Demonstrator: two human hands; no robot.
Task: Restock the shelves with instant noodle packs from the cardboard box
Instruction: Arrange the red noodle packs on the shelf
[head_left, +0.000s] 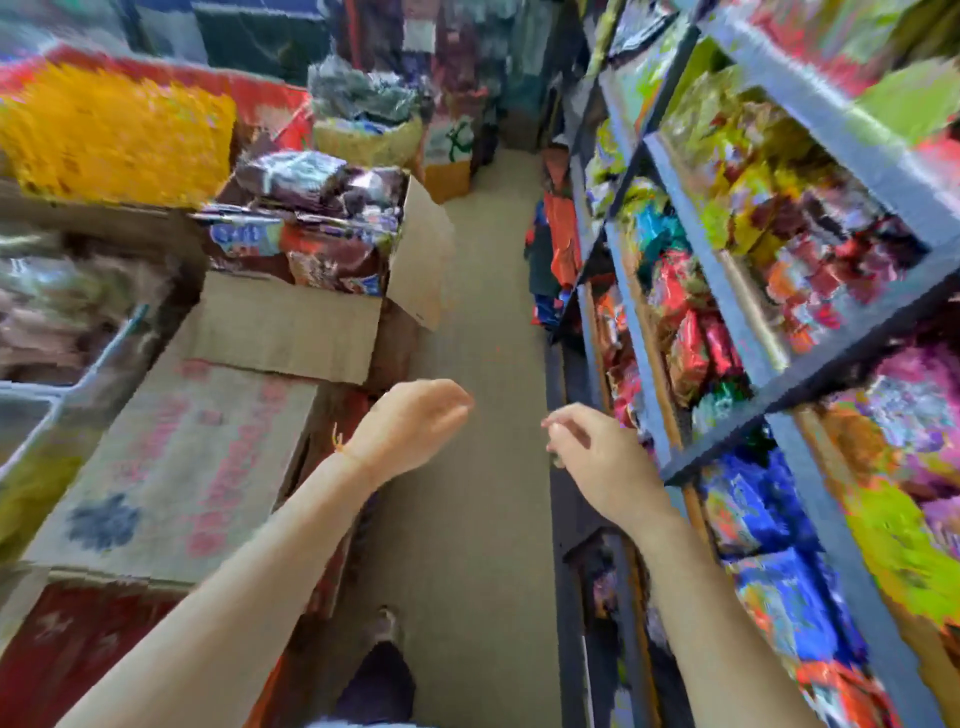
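Open cardboard box (332, 312) stands left of the aisle, mid-distance, flaps folded outward; the right flap hangs over the floor (483, 322). It is heaped above its rim with instant noodle packs (311, 228), mostly dark maroon and purple wrappers, one with a blue-and-white patch. Writing on the packs is too blurred to read.

Just nearer, touching the open box, a closed carton (171, 457) lies with its top toward the camera. Red print runs in rows across it and a dark blue blot-like mark sits near its near-left corner; none of it is legible.

Left hand (410, 421) hangs over the floor just right of the closed carton, palm down, fingers loosely curled and together, holding nothing. A thin orange thread (340, 447) circles the wrist.

Right hand (597, 457) hangs near the left edge of the shelves (727, 291), fingers loosely bent, thumb and forefinger tips close together. Whether anything is pinched between them I cannot tell; the frame smears there.

Shelves: blue-grey metal frame along the right side, several tiers, packed with bright packets (691, 338) in red, green, blue and purple. No brand readable.

Far left, a yellow bulk mass (114, 140) against a red backing. Far centre, a pale yellow basket (369, 140) filled with grey-blue goods. Near bottom, a shoe (387, 629) and a dark trouser leg on the floor.
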